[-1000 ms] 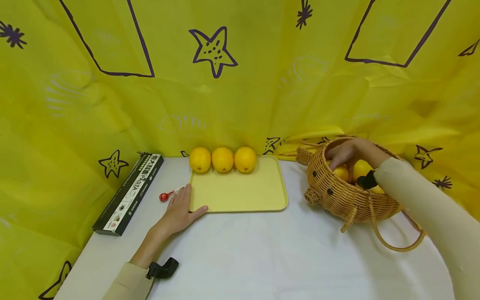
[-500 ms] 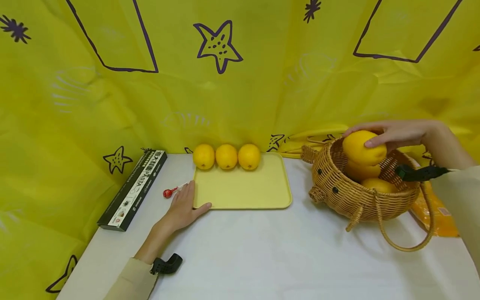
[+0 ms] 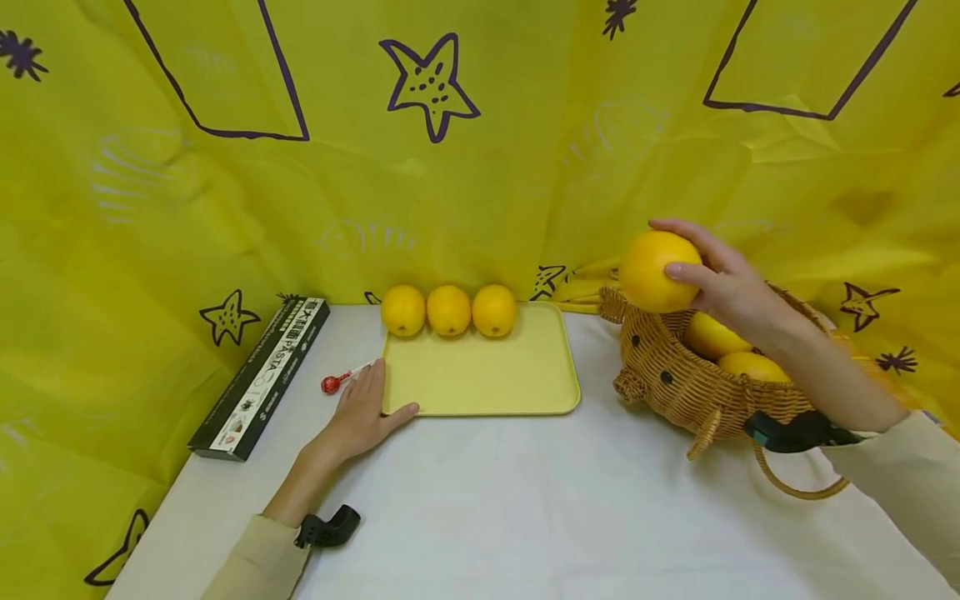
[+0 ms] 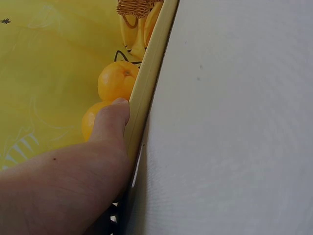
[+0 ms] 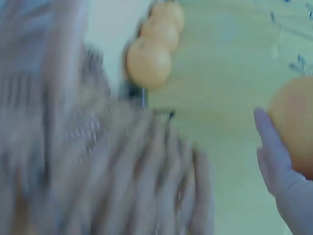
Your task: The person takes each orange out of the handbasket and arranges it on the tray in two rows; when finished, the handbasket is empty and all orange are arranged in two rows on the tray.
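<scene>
My right hand point(image 3: 738, 292) holds an orange point(image 3: 652, 271) in the air above the rim of a pig-faced wicker basket point(image 3: 675, 412). More yellow-orange fruit point(image 3: 716, 336) lies inside the basket. In the right wrist view the held orange point(image 5: 296, 127) is partly cut off by the frame edge. My left hand point(image 3: 360, 421) rests at the left edge of a pale yellow tray point(image 3: 480, 375), fingers extended and thumb along the front corner. Three oranges point(image 3: 448, 311) stand in a row along the tray's back edge. The left wrist view shows the thumb point(image 4: 110, 122) against the tray rim.
A black pasta box point(image 3: 258, 379) lies on the left of the white table point(image 3: 480, 500). Beside the left fingers is a red lollipop point(image 3: 332, 385). An orange packet lies behind the basket, partly hidden. A yellow patterned cloth point(image 3: 510, 192) hangs at the back.
My right hand has come up out of the basket with an orange and moved left over the basket's rim. The left hand has stayed at the tray's edge.
</scene>
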A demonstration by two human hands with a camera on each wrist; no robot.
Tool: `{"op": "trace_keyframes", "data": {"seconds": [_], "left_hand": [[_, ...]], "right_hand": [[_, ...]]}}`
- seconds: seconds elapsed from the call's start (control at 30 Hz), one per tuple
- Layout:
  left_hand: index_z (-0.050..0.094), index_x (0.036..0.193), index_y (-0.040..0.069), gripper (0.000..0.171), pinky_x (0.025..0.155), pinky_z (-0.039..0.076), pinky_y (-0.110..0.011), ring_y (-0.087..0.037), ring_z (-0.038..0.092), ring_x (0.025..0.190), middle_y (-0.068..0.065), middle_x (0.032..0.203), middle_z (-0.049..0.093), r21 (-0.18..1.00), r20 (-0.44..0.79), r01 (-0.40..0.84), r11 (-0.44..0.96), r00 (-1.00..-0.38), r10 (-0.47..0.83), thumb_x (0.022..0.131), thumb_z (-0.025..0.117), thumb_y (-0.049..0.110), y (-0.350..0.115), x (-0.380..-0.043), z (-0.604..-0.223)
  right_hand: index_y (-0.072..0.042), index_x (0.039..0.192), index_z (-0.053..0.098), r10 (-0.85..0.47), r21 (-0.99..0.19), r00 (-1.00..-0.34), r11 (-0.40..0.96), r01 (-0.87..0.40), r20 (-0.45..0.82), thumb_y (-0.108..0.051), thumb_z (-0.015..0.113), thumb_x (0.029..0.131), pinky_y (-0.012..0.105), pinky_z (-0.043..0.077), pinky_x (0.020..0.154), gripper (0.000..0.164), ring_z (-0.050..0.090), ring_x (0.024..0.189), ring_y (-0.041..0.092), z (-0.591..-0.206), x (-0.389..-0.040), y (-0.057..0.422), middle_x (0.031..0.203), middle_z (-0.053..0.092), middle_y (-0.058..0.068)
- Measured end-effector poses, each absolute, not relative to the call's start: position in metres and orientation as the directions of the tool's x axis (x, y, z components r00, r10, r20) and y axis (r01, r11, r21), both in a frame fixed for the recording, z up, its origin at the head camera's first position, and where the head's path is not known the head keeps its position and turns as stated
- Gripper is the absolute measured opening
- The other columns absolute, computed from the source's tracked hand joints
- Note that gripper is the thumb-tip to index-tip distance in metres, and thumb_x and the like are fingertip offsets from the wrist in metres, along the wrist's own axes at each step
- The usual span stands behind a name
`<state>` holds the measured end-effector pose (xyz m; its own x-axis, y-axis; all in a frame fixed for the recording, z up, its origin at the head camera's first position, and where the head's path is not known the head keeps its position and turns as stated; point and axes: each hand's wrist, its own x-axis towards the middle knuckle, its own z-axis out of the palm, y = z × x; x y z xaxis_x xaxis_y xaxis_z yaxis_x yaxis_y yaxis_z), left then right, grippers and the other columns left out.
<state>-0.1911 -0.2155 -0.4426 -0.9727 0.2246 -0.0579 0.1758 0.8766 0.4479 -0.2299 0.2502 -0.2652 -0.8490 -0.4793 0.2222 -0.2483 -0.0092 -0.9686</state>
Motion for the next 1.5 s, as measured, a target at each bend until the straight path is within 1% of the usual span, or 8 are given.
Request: {"op": "trace_keyframes", "data": {"seconds": [0.13, 0.37, 0.63, 0.83, 1.03, 1.13, 1.37, 1.5], "left_hand": [[0.001, 0.152, -0.009, 0.102, 0.121, 0.005, -0.059, -0.044, 0.005, 0.15, -0.028, 0.161, 0.002, 0.455, -0.048, 0.178, 0.873, -0.973, 0.224, 0.093, 0.051, 0.058, -0.217, -0.191, -0.442], [0.0, 0.152, -0.008, 0.101, 0.121, 0.004, -0.059, -0.044, 0.006, 0.149, -0.027, 0.161, 0.003, 0.454, -0.054, 0.174, 0.874, -0.973, 0.222, 0.094, 0.052, 0.055, -0.217, -0.192, -0.441], [-0.001, 0.152, -0.008, 0.101, 0.121, 0.004, -0.059, -0.044, 0.006, 0.15, -0.027, 0.161, 0.003, 0.451, -0.061, 0.176, 0.875, -0.972, 0.227, 0.093, 0.053, 0.055, -0.215, -0.192, -0.442], [0.0, 0.152, -0.008, 0.101, 0.122, 0.004, -0.059, -0.044, 0.007, 0.15, -0.027, 0.161, 0.005, 0.456, -0.053, 0.179, 0.872, -0.973, 0.227, 0.093, 0.053, 0.054, -0.215, -0.192, -0.442], [0.0, 0.152, -0.009, 0.101, 0.122, 0.004, -0.058, -0.044, 0.007, 0.15, -0.028, 0.161, 0.005, 0.45, -0.059, 0.172, 0.876, -0.973, 0.222, 0.093, 0.054, 0.054, -0.215, -0.192, -0.44], [0.0, 0.152, -0.009, 0.101, 0.122, 0.005, -0.058, -0.044, 0.007, 0.15, -0.028, 0.161, 0.005, 0.451, -0.057, 0.175, 0.875, -0.973, 0.223, 0.093, 0.054, 0.054, -0.214, -0.192, -0.44], [0.001, 0.152, -0.009, 0.101, 0.121, 0.006, -0.059, -0.044, 0.009, 0.149, -0.028, 0.161, 0.006, 0.446, -0.045, 0.18, 0.877, -0.974, 0.223, 0.093, 0.055, 0.053, -0.214, -0.192, -0.44], [0.002, 0.152, -0.009, 0.101, 0.122, 0.006, -0.058, -0.044, 0.009, 0.149, -0.028, 0.161, 0.006, 0.447, -0.042, 0.182, 0.876, -0.974, 0.224, 0.093, 0.054, 0.053, -0.215, -0.192, -0.441]], "right_hand": [[-0.025, 0.143, 0.043, -0.443, -0.966, -0.859, -0.098, -0.24, 0.258, -0.002, 0.042, 0.099, 0.023, 0.057, 0.076, 0.05, 0.06, 0.102, 0.013, -0.271, -0.224, 0.224, 0.133, 0.039, 0.004], [-0.03, 0.139, 0.042, -0.389, -0.98, -0.9, -0.094, -0.173, 0.196, -0.007, 0.052, 0.096, 0.023, 0.057, 0.078, 0.05, 0.056, 0.103, 0.015, -0.275, -0.218, 0.183, 0.131, 0.039, 0.003], [-0.027, 0.144, 0.042, -0.32, -0.966, -0.912, -0.086, -0.243, 0.258, -0.003, 0.057, 0.093, 0.021, 0.056, 0.08, 0.059, 0.054, 0.107, 0.017, -0.282, -0.224, 0.152, 0.133, 0.042, 0.002], [-0.025, 0.148, 0.038, -0.278, -0.954, -0.913, -0.057, -0.295, 0.299, -0.005, 0.057, 0.093, 0.021, 0.056, 0.078, 0.062, 0.053, 0.11, 0.018, -0.284, -0.23, 0.131, 0.142, 0.039, 0.002], [-0.023, 0.145, 0.041, -0.23, -0.946, -0.925, -0.192, -0.26, 0.301, -0.006, 0.055, 0.093, 0.023, 0.056, 0.079, 0.056, 0.052, 0.112, 0.019, -0.288, -0.232, 0.116, 0.138, 0.04, 0.002], [-0.024, 0.142, 0.041, -0.205, -0.949, -0.941, -0.225, -0.222, 0.269, -0.01, 0.057, 0.093, 0.023, 0.055, 0.079, 0.053, 0.051, 0.111, 0.019, -0.292, -0.236, 0.109, 0.134, 0.041, 0.001], [-0.02, 0.146, 0.038, -0.08, -0.97, -0.973, -0.127, -0.208, 0.219, -0.015, 0.066, 0.09, 0.025, 0.053, 0.082, 0.063, 0.049, 0.113, 0.019, -0.307, -0.255, 0.095, 0.135, 0.041, 0.003], [-0.024, 0.147, 0.04, -0.01, -0.973, -0.975, -0.06, -0.222, 0.223, -0.018, 0.068, 0.089, 0.03, 0.049, 0.089, 0.064, 0.048, 0.115, 0.02, -0.318, -0.267, 0.093, 0.138, 0.043, 0.005]]}}
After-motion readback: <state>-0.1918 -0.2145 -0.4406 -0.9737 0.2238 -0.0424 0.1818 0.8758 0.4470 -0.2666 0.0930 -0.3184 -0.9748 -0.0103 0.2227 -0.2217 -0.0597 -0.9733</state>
